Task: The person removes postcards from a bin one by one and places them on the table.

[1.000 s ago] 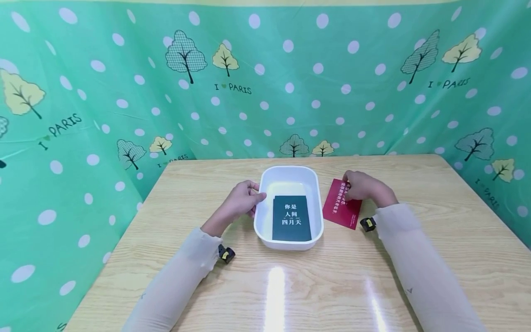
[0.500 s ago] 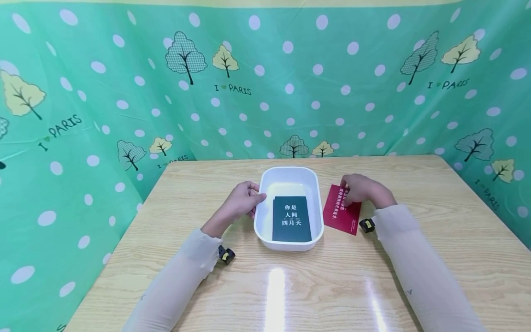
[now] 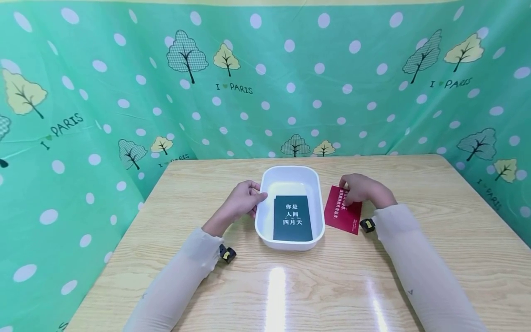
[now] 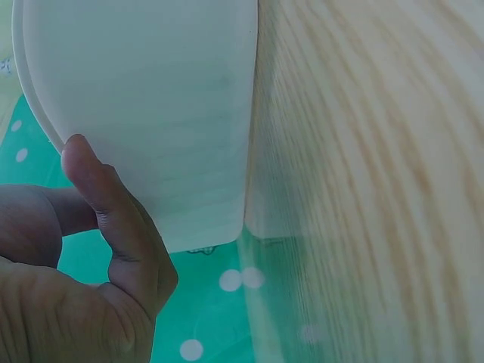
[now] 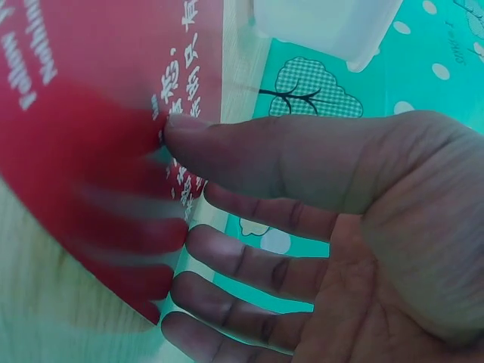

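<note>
A white plastic basin (image 3: 290, 174) with rounded corners stands mid-table. My left hand (image 3: 242, 200) holds its left rim, the thumb at the rim's edge in the left wrist view, where the basin's outer wall (image 4: 166, 113) fills the upper part. Inside the basin lies a dark green book (image 3: 292, 230) with white Chinese characters on its cover. Right of the basin is a thin, glossy red card (image 3: 344, 219) with white print. My right hand (image 3: 364, 190) pinches it: the thumb touches its face, and the fingers (image 5: 219, 246) line up along its edge in the right wrist view.
The pale wooden table (image 3: 186, 184) reaches back to a green dotted curtain (image 3: 249, 115) with printed trees. Small black devices hang under both wrists, one at the left sleeve (image 3: 182, 272) and one at the right sleeve (image 3: 419, 263).
The red card slid slightly towards me, and the right hand's fingers shifted to its far edge. Over the last half second little differs. The left hand stays on the basin.
</note>
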